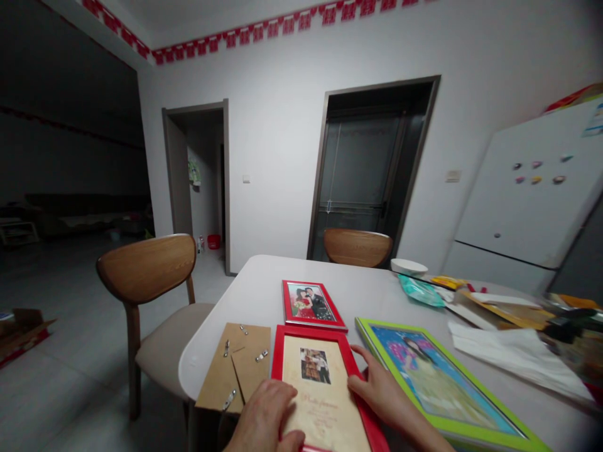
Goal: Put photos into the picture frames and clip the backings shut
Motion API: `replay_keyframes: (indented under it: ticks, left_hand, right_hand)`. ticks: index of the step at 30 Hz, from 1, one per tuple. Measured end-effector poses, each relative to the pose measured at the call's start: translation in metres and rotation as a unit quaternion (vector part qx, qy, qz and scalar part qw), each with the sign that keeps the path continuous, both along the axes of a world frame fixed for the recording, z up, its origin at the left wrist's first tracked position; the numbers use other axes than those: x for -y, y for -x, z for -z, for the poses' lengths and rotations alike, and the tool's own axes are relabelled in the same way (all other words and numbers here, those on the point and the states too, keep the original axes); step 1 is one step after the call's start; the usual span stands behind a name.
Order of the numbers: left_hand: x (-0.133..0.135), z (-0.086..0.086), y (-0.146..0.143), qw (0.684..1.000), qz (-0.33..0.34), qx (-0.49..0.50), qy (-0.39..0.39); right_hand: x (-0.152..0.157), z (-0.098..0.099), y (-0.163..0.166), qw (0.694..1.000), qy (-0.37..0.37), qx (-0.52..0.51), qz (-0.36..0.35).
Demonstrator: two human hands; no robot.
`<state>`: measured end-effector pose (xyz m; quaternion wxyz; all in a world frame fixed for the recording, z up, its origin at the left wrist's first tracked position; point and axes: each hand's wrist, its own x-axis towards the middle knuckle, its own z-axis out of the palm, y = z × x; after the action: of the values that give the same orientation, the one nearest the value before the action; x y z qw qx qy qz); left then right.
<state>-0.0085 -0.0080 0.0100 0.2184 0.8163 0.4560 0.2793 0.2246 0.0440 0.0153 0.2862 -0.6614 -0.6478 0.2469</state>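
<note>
A red picture frame (347, 364) with a cream insert and a small photo lies at the near edge of the white table (264, 276). My left hand (266, 417) rests flat on its lower left part, fingers spread over the insert. My right hand (384, 392) touches the frame's right edge, its fingers curled against the red border. A brown backing board (235, 367) with metal clips lies just left of the frame. A smaller red frame (311, 304) with a couple's photo lies behind it. A green frame (443, 383) with a portrait lies to the right.
A wooden chair (151, 270) stands at the table's left and another chair back (357, 246) at its far side. White paper (513, 361), a teal packet (421, 292), a white bowl (409, 267) and clutter fill the right side. A white fridge (532, 194) stands beyond.
</note>
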Motion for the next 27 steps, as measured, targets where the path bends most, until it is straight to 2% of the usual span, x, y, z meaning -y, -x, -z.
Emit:
replay_keyframes:
  ticks: [2,5,9,13,16,19,27]
  left_hand:
    - [0.001,-0.002,0.0,1.0,-0.003,0.004,-0.001]
    - [0.001,-0.008,-0.003,1.0,-0.002,-0.001,0.004]
    - [0.003,-0.016,-0.008,0.999,0.002,-0.024,0.025]
    - [0.005,-0.025,-0.014,0.999,0.01,-0.03,0.043]
    - [0.005,-0.027,-0.021,0.998,0.026,-0.03,0.051]
    - [0.003,-0.026,-0.03,0.999,0.032,-0.012,0.003]
    - [0.008,-0.02,-0.036,0.982,0.073,0.019,-0.174]
  right_hand:
    - [0.002,-0.002,0.003,0.993,0.026,-0.115,0.007]
    - [0.006,-0.006,0.009,0.964,0.053,-0.26,0.009]
    - [0.014,-0.018,0.016,0.937,0.065,-0.344,0.019]
    - [0.022,-0.037,0.02,0.895,0.105,-0.432,0.022]
    - [0.025,-0.053,0.022,0.88,0.1,-0.462,0.034]
    - [0.027,-0.062,0.024,0.878,0.065,-0.473,0.027]
    - [0.025,-0.053,0.023,0.904,0.04,-0.425,-0.016]
